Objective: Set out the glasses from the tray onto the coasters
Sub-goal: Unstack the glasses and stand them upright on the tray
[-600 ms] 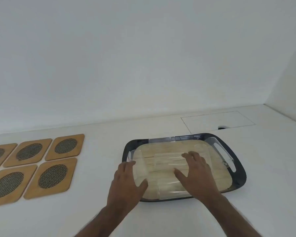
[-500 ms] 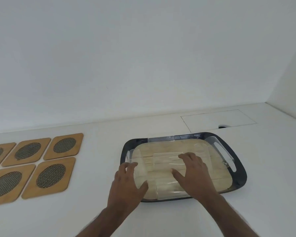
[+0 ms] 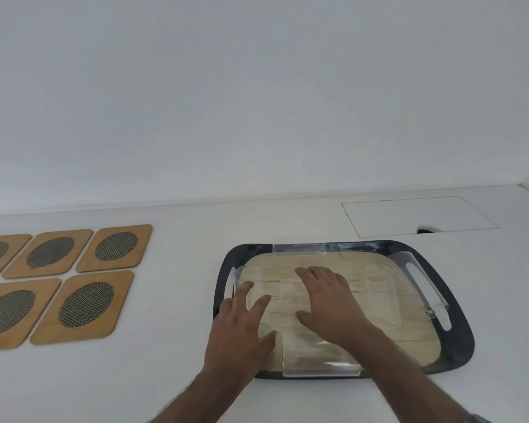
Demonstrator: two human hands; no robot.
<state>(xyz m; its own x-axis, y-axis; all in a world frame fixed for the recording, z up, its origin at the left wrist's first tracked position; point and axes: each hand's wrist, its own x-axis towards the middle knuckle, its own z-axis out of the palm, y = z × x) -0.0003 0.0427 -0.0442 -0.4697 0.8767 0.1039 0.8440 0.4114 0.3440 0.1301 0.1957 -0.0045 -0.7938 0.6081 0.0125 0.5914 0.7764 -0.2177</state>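
A dark-rimmed tray with a pale wooden floor lies on the white counter. Several clear glasses stand in it, hard to make out: one at the left, one in the middle, one at the right. My left hand reaches over the tray's left rim, fingers spread against the left glass. My right hand lies palm down over the middle glass, fingers apart. Neither glass is lifted. Several wooden coasters with dark mesh ovals lie to the left, all bare.
A white wall rises behind the counter. A flush rectangular panel with a small dark notch sits in the counter behind the tray. The coasters run off the left edge of view.
Both hands have slid a little farther forward over the glasses in the tray. The glasses and the tray have stayed put.
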